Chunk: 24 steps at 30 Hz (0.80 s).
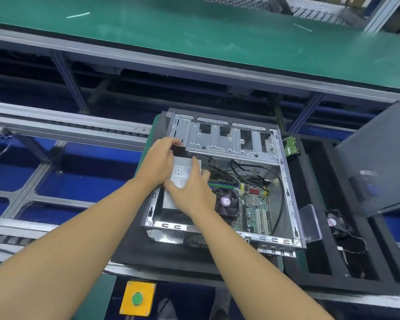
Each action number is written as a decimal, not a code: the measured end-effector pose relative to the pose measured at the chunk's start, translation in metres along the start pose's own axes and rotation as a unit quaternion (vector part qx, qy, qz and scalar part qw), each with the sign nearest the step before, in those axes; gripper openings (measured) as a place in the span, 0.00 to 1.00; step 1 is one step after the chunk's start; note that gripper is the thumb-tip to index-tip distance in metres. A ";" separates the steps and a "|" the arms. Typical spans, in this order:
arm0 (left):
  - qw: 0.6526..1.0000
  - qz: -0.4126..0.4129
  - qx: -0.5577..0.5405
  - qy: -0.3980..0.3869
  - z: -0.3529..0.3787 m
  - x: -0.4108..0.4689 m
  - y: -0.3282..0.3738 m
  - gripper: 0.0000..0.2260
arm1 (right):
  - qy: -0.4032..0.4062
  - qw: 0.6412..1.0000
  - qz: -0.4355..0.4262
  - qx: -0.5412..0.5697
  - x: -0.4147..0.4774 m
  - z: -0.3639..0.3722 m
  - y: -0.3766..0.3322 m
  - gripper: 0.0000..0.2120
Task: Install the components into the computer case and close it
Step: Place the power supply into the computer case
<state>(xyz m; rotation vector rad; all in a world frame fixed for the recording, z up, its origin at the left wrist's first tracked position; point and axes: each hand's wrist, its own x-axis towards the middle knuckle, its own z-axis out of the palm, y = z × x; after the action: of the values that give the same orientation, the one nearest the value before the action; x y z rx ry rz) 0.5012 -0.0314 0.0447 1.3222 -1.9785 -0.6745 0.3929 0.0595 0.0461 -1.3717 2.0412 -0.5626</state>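
Observation:
An open computer case (286, 181) lies on its side on a black foam pad. Inside are a green motherboard (255, 209), a CPU fan (226, 202) and black cables. A silver power supply (179, 173) sits in the case's left part. My left hand (158, 162) grips its far left end, fingers curled over a black part. My right hand (192, 188) lies on top of it with thumb and fingers around its right side. The drive cage (224, 142) spans the far end of the case.
The grey side panel (374, 162) leans at the right. A black foam tray (328, 227) beside the case holds a small fan (336, 221), a clear plastic piece (310, 221) and a green board (291, 147). A yellow box with a green button (137, 298) sits near me. A green conveyor (194, 35) runs behind.

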 end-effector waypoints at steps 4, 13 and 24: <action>0.994 -0.088 -0.067 0.011 0.000 0.001 -0.006 0.15 | -0.075 0.982 0.048 0.167 0.004 -0.008 0.022 0.54; 0.894 -0.299 -0.312 -0.116 -0.007 -0.011 -0.009 0.28 | -0.179 0.871 0.139 0.437 0.003 0.000 0.018 0.38; 0.897 -0.285 -0.318 -0.119 -0.005 -0.012 -0.011 0.17 | -0.189 0.853 0.136 0.467 0.007 -0.003 0.023 0.38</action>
<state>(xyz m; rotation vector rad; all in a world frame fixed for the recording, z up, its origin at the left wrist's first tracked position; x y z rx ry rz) 0.5148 -0.0248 0.0376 1.4217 -1.3091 -1.6657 0.3741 0.0616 0.0318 -0.5277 1.2847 -0.9040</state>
